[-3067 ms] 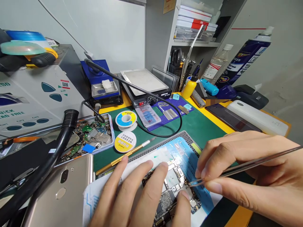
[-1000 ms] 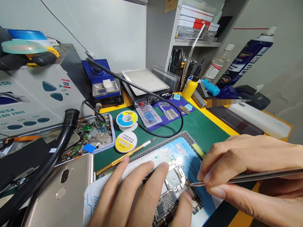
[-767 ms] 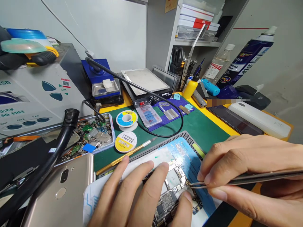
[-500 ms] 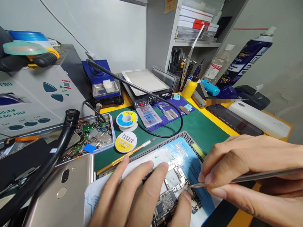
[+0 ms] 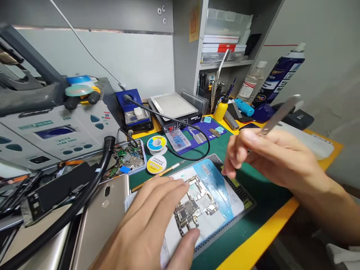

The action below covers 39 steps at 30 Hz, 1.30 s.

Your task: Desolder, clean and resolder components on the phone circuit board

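A phone's circuit board point(image 5: 189, 209) lies on a white and blue sheet point(image 5: 215, 187). My left hand point(image 5: 149, 219) rests over the board's left side, fingers stretched out and thumb apart. Its fingertips are at the upper left of the board and the thumb is near the lower edge; whether they press on it I cannot tell. To the right of the sheet, my right hand point(image 5: 264, 155) is raised with its fingers closed around metal tweezers point(image 5: 277, 117). Their broad rounded end points up and the tips are hidden by the hand.
A gold-handled knife point(image 5: 160, 174) and solder spool point(image 5: 156, 144) lie behind the sheet. Left are a gold phone back point(image 5: 101, 213), a tray of board parts point(image 5: 142, 165) and a black hose point(image 5: 95, 187). A heating plate point(image 5: 174, 107) and yellow bottle point(image 5: 221, 109) stand at the back.
My right hand has lifted away from the board, with the tweezers turned upward. My left hand has shifted left, showing more of the board. The camera view has also shifted.
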Tool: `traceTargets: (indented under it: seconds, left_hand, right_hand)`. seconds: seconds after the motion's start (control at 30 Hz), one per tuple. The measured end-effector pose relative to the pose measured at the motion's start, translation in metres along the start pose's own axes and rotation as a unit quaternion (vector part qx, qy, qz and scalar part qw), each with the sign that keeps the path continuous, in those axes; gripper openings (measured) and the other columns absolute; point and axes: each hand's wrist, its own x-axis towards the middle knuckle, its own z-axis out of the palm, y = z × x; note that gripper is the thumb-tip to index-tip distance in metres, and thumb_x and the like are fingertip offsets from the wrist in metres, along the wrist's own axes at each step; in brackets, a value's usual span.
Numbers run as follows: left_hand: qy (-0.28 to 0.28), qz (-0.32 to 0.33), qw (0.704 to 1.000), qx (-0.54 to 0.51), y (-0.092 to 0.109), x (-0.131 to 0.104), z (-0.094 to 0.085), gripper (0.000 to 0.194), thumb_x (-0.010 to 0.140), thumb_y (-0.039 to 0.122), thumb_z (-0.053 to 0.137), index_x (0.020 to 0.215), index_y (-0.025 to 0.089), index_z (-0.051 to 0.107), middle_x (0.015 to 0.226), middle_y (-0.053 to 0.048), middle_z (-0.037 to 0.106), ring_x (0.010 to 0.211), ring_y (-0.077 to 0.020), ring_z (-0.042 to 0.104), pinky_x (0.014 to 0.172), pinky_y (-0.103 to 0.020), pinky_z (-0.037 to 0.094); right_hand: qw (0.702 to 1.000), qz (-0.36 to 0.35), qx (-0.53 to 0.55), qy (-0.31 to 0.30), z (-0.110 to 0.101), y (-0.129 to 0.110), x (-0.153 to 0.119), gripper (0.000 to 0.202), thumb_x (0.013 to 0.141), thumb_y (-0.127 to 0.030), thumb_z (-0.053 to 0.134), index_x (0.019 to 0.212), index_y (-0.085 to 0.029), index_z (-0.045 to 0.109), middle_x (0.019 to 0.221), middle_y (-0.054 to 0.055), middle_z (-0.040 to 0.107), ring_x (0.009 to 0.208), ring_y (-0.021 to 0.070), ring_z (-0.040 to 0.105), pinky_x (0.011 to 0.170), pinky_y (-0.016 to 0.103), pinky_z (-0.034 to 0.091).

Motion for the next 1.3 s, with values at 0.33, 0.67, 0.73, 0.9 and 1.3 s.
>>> traceTargets:
  seconds: [0.33, 0.67, 0.73, 0.9, 1.3]
  left_hand:
    - [0.030, -0.196, 0.957, -0.212, 0.004, 0.014, -0.001, 0.062, 0.081, 0.031, 0.083, 0.139, 0.031, 0.062, 0.127, -0.006, 0.074, 0.119, -0.0294, 0.072, 0.107, -0.050, 0.059]
    - [0.206, -0.330, 0.815, -0.430, -0.023, 0.023, -0.054, 0.083, 0.076, 0.051, 0.095, 0.143, 0.019, 0.058, 0.127, -0.011, 0.078, 0.114, -0.0249, 0.077, 0.106, -0.038, 0.061]
    - [0.221, -0.335, 0.796, -0.453, -0.023, 0.023, -0.056, 0.084, 0.073, 0.047, 0.098, 0.143, 0.018, 0.060, 0.124, -0.011, 0.080, 0.109, -0.0243, 0.079, 0.105, -0.039, 0.062]
    - [0.261, -0.332, 0.760, -0.495, -0.022, 0.023, -0.062, 0.076, 0.071, 0.039, 0.098, 0.135, 0.014, 0.065, 0.107, -0.010, 0.084, 0.098, -0.0263, 0.082, 0.105, -0.045, 0.064]
    - [0.287, -0.336, 0.731, -0.520, -0.018, 0.018, -0.067, 0.066, 0.071, 0.035, 0.097, 0.128, 0.014, 0.071, 0.098, -0.008, 0.084, 0.093, -0.0265, 0.084, 0.102, -0.044, 0.067]
  right_hand:
    - [0.946, -0.084, -0.234, -0.209, 0.001, -0.012, -0.009, 0.024, 0.080, -0.033, 0.095, 0.095, -0.015, 0.089, 0.067, 0.000, 0.068, 0.058, 0.0118, 0.050, 0.053, 0.025, 0.037]
    - [0.911, -0.141, -0.260, -0.287, 0.020, 0.009, -0.020, 0.018, 0.084, -0.013, 0.072, 0.091, -0.016, 0.088, 0.065, 0.004, 0.071, 0.058, 0.0145, 0.054, 0.059, 0.029, 0.038]
    - [0.925, -0.101, -0.241, -0.277, 0.021, 0.001, -0.021, 0.013, 0.083, -0.017, 0.073, 0.086, -0.017, 0.086, 0.065, 0.002, 0.070, 0.057, 0.0133, 0.052, 0.058, 0.028, 0.039]
    - [0.946, 0.047, -0.184, -0.261, 0.028, -0.030, 0.001, 0.035, 0.088, -0.051, 0.065, 0.070, -0.021, 0.064, 0.052, -0.008, 0.038, 0.046, 0.0107, 0.032, 0.043, 0.027, 0.029]
    - [0.857, 0.144, -0.455, -0.195, 0.043, -0.017, 0.058, 0.036, 0.103, -0.044, 0.074, 0.081, -0.018, 0.064, 0.068, -0.008, 0.054, 0.055, 0.0104, 0.049, 0.053, 0.024, 0.043]
